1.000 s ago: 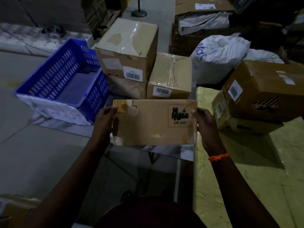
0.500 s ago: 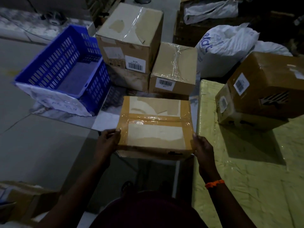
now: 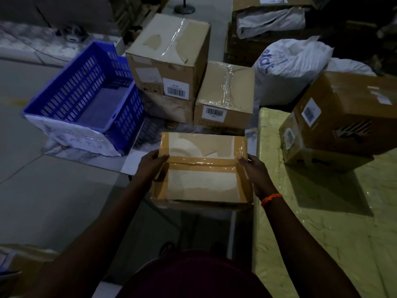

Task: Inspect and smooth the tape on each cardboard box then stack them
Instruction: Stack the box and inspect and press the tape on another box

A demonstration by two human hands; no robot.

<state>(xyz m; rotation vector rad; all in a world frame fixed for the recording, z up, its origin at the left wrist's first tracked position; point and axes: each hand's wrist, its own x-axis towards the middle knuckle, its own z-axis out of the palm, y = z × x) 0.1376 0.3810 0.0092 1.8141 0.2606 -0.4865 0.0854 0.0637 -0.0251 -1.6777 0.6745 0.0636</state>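
A flat cardboard box (image 3: 202, 181) with brown tape round its edges and across its middle lies face up in front of me. My left hand (image 3: 151, 163) grips its left edge, thumb on the tape band. At the right edge my right hand (image 3: 252, 166) holds the box the same way, thumb on top. Behind it stand a tall taped box (image 3: 169, 59) on another box, and a smaller taped box (image 3: 224, 93). On the yellow surface (image 3: 322, 233) to the right, a large brown box (image 3: 348, 110) sits on a lower box (image 3: 300, 147).
A blue slotted plastic crate (image 3: 86, 97) stands at the left on the marble slab (image 3: 71, 150). White sacks (image 3: 290, 67) lie behind the boxes at the right. Grey floor spreads at the left. A carton edge (image 3: 12, 261) shows at the bottom left.
The box was turned from its labelled side to its taped face and brought lower and nearer to me. Both hands have slid up to the middle tape band.
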